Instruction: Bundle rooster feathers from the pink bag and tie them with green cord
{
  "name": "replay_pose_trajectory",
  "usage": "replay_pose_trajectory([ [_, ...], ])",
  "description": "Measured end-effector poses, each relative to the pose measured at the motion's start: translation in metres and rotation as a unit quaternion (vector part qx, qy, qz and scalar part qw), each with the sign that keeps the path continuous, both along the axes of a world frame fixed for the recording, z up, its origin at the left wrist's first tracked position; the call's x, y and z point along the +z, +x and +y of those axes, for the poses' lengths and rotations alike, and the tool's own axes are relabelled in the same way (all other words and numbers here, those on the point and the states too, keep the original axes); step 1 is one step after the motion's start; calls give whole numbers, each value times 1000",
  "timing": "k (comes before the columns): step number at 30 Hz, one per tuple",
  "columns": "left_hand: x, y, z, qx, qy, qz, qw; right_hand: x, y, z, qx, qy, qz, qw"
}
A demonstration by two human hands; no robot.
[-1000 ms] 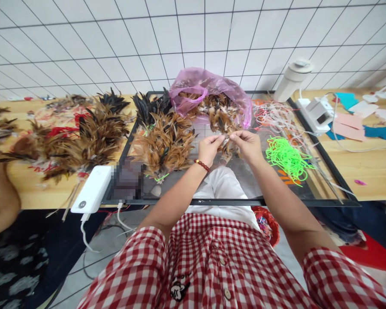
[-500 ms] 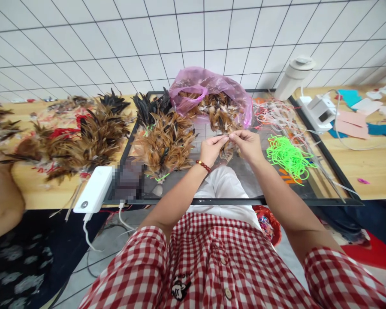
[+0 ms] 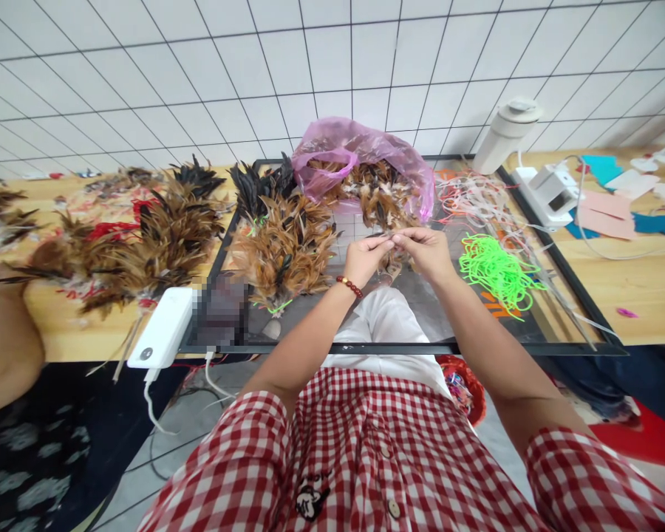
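My left hand and my right hand meet fingertip to fingertip above the glass panel. Both are closed in a pinch. What lies between the fingertips is too small and covered to make out; brown feathery bits show just below them. Right behind the hands, brown feathers spill from a pink plastic bag. To the left of my left hand lies a bundle of brown feathers, with black feathers behind it. A tangle of bright green cord rests to the right of my right hand.
The black-framed glass panel lies across the wooden table. A white power bank sits at its left corner. Behind at right stand a white bottle and a white plug adapter. Another person's arm is at far left.
My right fingers have shifted slightly, with the thumb and index finger pressed closer over my left fingertips. The piles around them look unchanged.
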State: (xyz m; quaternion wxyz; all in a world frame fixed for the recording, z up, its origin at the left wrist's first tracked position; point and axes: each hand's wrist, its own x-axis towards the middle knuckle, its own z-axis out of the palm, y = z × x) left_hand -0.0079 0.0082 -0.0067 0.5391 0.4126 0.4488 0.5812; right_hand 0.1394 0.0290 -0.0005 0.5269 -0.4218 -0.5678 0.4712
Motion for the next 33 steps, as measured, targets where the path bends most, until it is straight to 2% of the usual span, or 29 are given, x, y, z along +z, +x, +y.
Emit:
replay_pose_trajectory([
  [5,7,-3,-1,-6,-16,52,999,3,4,1,35,15,-51,998],
  [7,10,-3,-2,-24,-28,32,999,3,5,1,35,25,-70,997],
  [11,15,-2,-5,-108,-76,-73,989,0,6,3,32,43,-81,995],
  [15,17,-1,-7,-191,-85,-94,973,-4,6,4,2,109,-103,989],
  [20,19,1,-10,-168,-121,-80,975,-10,7,9,-12,110,-104,988],
  [24,25,0,-12,-167,-142,-124,968,-8,9,9,-35,104,-93,990],
  [30,27,-4,-11,-174,-154,-164,959,2,8,0,5,169,-118,978],
  [33,28,-4,-12,-177,-156,-175,956,3,7,-3,43,175,-136,974],
])
